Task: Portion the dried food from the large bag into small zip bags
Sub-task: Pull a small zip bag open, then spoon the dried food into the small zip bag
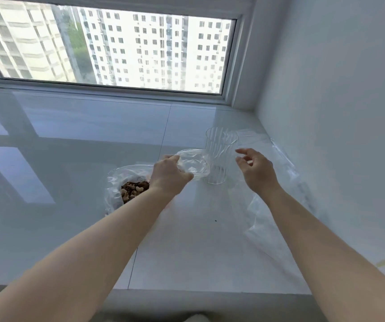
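A large clear bag (pixel 119 182) lies open on the white sill, with brown dried nuts (pixel 134 190) showing inside. My left hand (pixel 169 174) is closed on a small clear zip bag (pixel 195 163), held just left of an empty ribbed glass (pixel 218 156) that stands upright. My right hand (pixel 255 169) hovers right of the glass with fingers spread, holding nothing. More clear plastic bags (pixel 277 182) lie flat along the right wall, partly under my right forearm.
The glossy white sill (pixel 70 147) runs wide to the left and back to a window (pixel 117 47). A white wall (pixel 338 112) closes the right side. The sill's front edge (pixel 187 291) is near my elbows.
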